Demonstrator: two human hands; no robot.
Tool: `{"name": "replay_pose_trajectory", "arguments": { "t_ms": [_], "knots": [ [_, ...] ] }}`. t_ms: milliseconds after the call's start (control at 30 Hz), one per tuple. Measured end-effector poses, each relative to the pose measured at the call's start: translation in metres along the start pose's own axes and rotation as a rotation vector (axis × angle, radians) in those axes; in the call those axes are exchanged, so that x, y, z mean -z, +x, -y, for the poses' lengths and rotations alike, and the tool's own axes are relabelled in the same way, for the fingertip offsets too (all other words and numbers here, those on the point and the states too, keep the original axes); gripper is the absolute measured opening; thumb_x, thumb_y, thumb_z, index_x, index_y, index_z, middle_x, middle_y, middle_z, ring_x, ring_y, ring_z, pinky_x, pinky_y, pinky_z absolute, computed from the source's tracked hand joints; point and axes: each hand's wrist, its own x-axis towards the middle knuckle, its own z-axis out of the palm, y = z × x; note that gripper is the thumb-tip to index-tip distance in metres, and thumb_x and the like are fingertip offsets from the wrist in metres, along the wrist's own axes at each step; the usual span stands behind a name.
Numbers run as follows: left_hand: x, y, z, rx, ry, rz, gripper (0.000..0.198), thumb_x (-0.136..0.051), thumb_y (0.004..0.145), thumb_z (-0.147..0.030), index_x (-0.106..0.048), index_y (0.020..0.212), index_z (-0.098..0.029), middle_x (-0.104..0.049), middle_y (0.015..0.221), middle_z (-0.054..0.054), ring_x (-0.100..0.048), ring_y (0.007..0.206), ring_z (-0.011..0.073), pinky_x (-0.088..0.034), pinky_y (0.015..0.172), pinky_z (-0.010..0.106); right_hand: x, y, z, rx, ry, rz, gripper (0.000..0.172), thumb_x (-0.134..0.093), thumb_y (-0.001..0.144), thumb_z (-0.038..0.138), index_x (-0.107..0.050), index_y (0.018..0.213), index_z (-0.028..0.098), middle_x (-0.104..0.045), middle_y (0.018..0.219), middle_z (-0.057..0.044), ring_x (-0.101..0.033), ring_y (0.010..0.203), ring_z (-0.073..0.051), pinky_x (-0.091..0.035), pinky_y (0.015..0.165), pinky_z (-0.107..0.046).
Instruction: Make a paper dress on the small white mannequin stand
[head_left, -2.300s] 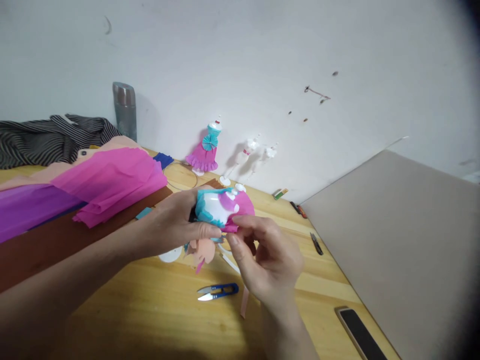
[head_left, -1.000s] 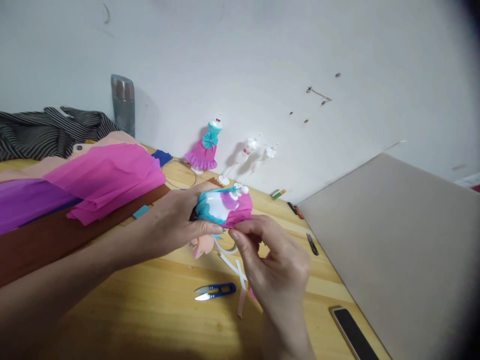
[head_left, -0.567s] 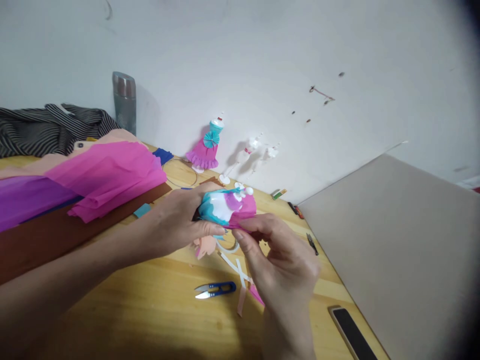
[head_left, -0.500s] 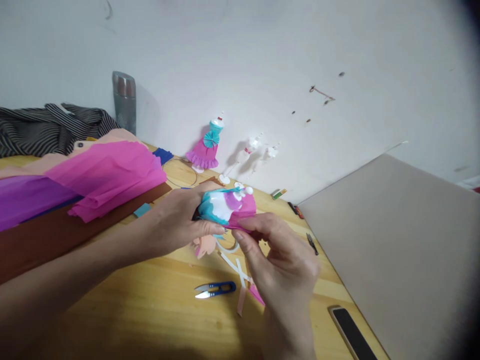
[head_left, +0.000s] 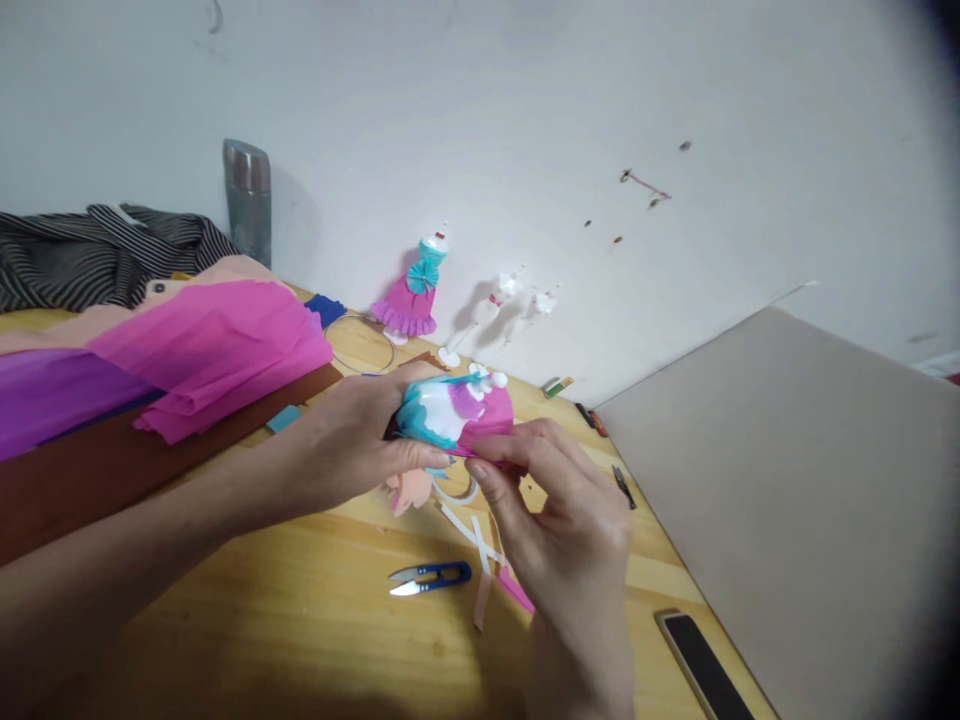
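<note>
My left hand (head_left: 375,425) is wrapped round a small white mannequin (head_left: 442,412) dressed in teal, purple and pink crepe paper. It lies tilted in the grip, its neck knob toward the upper right. With thumb and fingers, my right hand (head_left: 562,490) pinches the edge of the pink crepe paper (head_left: 495,415) on the mannequin's near side. Below the hands lie blue-handled thread snips (head_left: 431,577), blades to the left. Beside them are white and peach paper strips (head_left: 481,560), a pink scrap (head_left: 516,590) and a pale ring (head_left: 456,490), partly hidden by the hands.
Against the wall stand a dressed mannequin (head_left: 416,285) and two bare white ones. Pink crepe paper (head_left: 225,340), striped cloth (head_left: 105,255) and a grey flask (head_left: 247,200) are at left. A phone (head_left: 705,665) lies near the right table edge, where a beige panel (head_left: 787,480) rises.
My right hand has shifted slightly left along the pink paper, still pinching it. My left hand and the mannequin stay almost in place.
</note>
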Motion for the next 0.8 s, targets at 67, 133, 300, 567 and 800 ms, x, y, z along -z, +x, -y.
{"name": "replay_pose_trajectory", "arguments": {
  "t_ms": [67, 133, 300, 567, 800],
  "knots": [
    [0.0002, 0.0000, -0.0002, 0.002, 0.012, -0.001, 0.023, -0.064, 0.080, -0.032, -0.053, 0.097, -0.021, -0.056, 0.057, -0.009, -0.052, 0.046, 0.0078, -0.037, 0.045, 0.018, -0.0004, -0.0003, 0.0004, -0.005, -0.001, -0.002, 0.013, -0.062, 0.084, 0.005, -0.063, 0.083, 0.018, -0.059, 0.074, 0.001, -0.052, 0.064, -0.010, -0.045, 0.056, -0.022],
    [0.0003, 0.0001, -0.0009, 0.003, 0.024, -0.001, 0.022, -0.063, 0.080, -0.034, -0.053, 0.094, -0.021, -0.057, 0.058, -0.008, -0.053, 0.047, 0.0085, -0.038, 0.046, 0.018, -0.0014, -0.0014, 0.0007, -0.020, 0.002, -0.009, 0.012, -0.061, 0.085, 0.006, -0.062, 0.082, 0.018, -0.059, 0.075, 0.001, -0.052, 0.063, -0.010, -0.044, 0.055, -0.022],
    [0.0011, 0.0010, -0.0021, -0.012, 0.048, 0.006, 0.027, -0.063, 0.081, -0.036, -0.054, 0.101, -0.021, -0.059, 0.058, -0.008, -0.055, 0.051, 0.0098, -0.041, 0.050, 0.019, -0.0034, -0.0048, 0.0012, -0.091, -0.014, -0.042, 0.015, -0.064, 0.084, 0.009, -0.057, 0.074, 0.019, -0.056, 0.066, 0.004, -0.049, 0.057, -0.008, -0.042, 0.052, -0.020],
    [0.0013, 0.0007, -0.0026, 0.030, 0.051, 0.024, 0.033, -0.063, 0.080, -0.037, -0.053, 0.107, -0.021, -0.059, 0.061, -0.007, -0.054, 0.052, 0.0100, -0.040, 0.050, 0.020, -0.0020, -0.0042, -0.0009, -0.157, 0.090, -0.067, 0.018, -0.067, 0.082, 0.013, -0.057, 0.069, 0.019, -0.060, 0.068, 0.002, -0.052, 0.060, -0.010, -0.042, 0.056, -0.024],
    [0.0023, 0.0014, -0.0027, -0.007, 0.148, -0.022, 0.030, -0.064, 0.078, -0.034, -0.057, 0.103, -0.020, -0.061, 0.075, -0.004, -0.055, 0.065, 0.0124, -0.041, 0.059, 0.023, -0.0045, -0.0045, -0.0005, -0.190, 0.159, -0.096, 0.016, -0.065, 0.082, 0.011, -0.058, 0.070, 0.020, -0.060, 0.067, 0.001, -0.055, 0.061, -0.013, -0.043, 0.055, -0.027]
  ]
}}
